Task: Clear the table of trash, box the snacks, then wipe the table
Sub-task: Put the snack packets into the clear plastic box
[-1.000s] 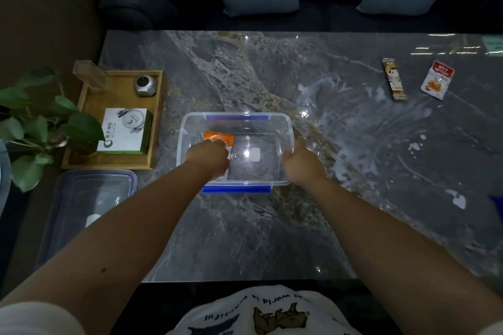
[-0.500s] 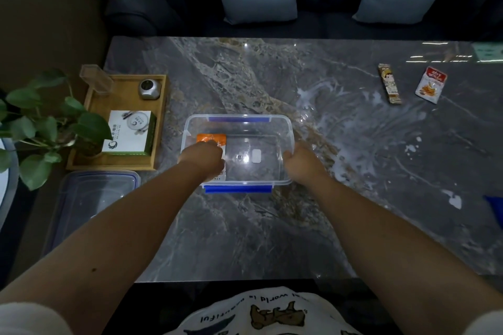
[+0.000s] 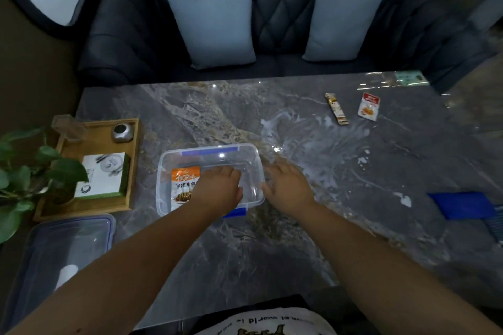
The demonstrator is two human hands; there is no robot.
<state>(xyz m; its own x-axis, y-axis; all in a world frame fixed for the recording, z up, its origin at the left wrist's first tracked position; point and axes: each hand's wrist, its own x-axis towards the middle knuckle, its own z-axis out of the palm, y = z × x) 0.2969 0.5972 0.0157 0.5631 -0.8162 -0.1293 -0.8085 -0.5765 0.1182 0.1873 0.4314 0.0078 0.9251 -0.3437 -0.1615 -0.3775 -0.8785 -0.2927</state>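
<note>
A clear plastic box [image 3: 246, 155] with blue clips stands on the marble table [image 3: 245, 253] at centre left. An orange snack packet [image 3: 183, 185] lies inside it at the left. My left hand [image 3: 217, 190] reaches into the box, palm down and empty, beside the packet. Just outside the box's right wall hovers my right hand [image 3: 288, 187], fingers spread, holding nothing. A long snack bar [image 3: 336, 109] and a white-and-red snack packet [image 3: 369, 106] lie far right. A blue cloth [image 3: 460, 204] rests at the right edge.
The box's lid [image 3: 65, 247] lies at the lower left. A wooden tray [image 3: 134, 166] holds a white-green carton, a silver object and a clear holder. A plant [image 3: 24, 174] stands left. White smears [image 3: 313, 144] cover the table. A sofa with cushions sits behind.
Both hands have come off the box's sides. The left hand shifted right inside the box, uncovering the orange packet; the right hand opened beside the box. The camera tilted up.
</note>
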